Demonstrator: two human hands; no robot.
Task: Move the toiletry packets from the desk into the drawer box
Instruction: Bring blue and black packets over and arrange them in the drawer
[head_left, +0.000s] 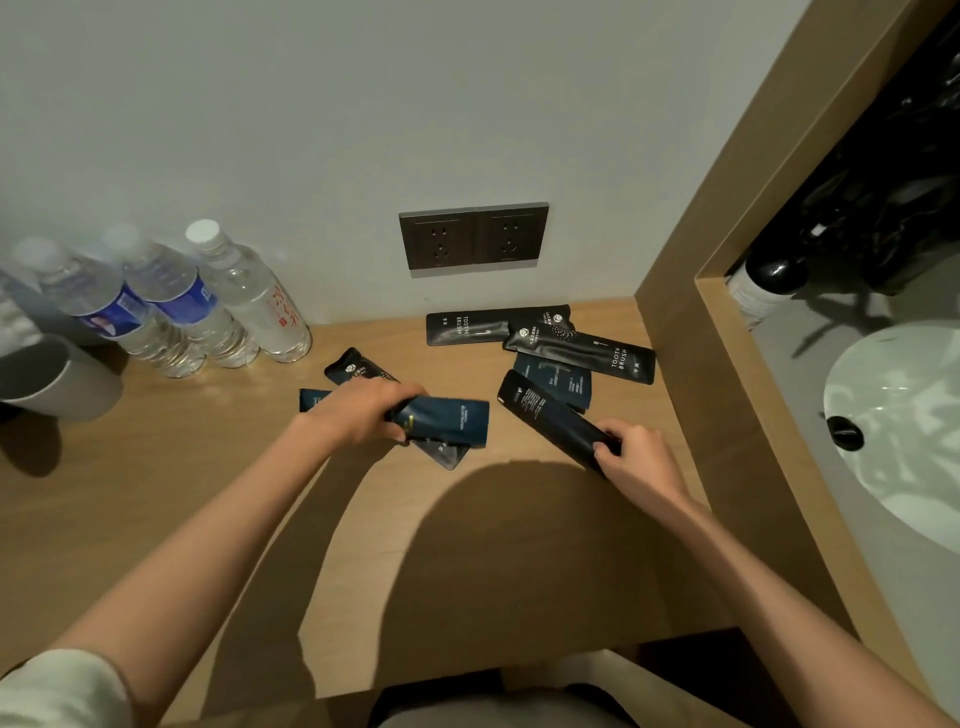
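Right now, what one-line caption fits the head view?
Left hand grips a blue packet, right hand a dark packet, with more packets lying on the desk.

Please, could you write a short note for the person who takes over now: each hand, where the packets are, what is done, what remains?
Left hand grips a blue packet; right hand grips a long black packet, both at the desk.
Two toothbrush packets and a few others lie near the wall.
Done: the drawer box is not in view, so nothing shows as put away.
Left: carry every packet to the box.
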